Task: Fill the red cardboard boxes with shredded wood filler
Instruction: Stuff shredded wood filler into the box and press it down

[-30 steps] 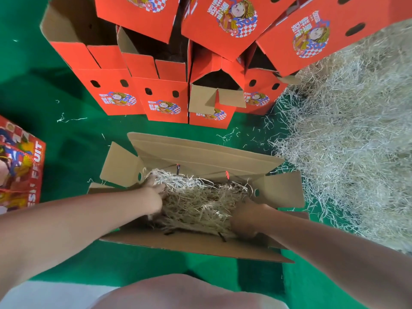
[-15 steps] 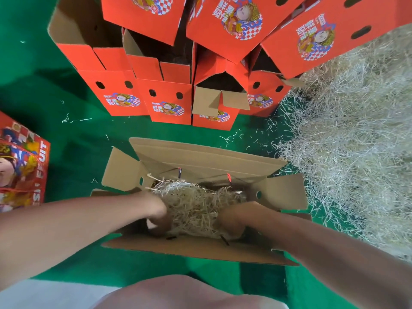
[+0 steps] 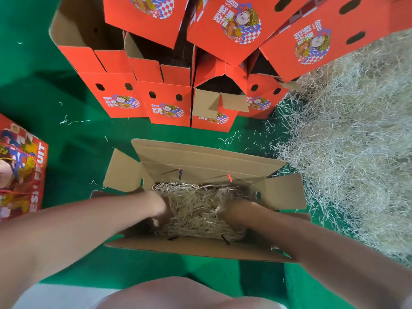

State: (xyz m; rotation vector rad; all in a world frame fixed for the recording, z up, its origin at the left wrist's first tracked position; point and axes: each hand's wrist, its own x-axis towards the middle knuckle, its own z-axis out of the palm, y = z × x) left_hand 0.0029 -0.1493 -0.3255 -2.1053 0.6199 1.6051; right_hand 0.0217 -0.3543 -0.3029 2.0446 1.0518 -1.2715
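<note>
An open cardboard box (image 3: 200, 157) with brown flaps spread out lies on the green floor in front of me. A wad of shredded wood filler (image 3: 196, 210) sits low inside it. My left hand (image 3: 159, 208) reaches into the box's left side and presses on the filler. My right hand (image 3: 231, 214) is pushed into the right side of the filler, its fingers buried in the strands and hidden. A big loose pile of filler (image 3: 347, 148) lies on the floor to the right.
Several red printed boxes (image 3: 165, 94) stand open and stacked behind the open box. Another red printed box (image 3: 20, 166) lies at the left edge. Stray filler strands dot the green floor (image 3: 66, 139). My knee shows at the bottom.
Both hands have pushed deeper into the box, and the filler has sunk from near the rim to lower down and been packed together.
</note>
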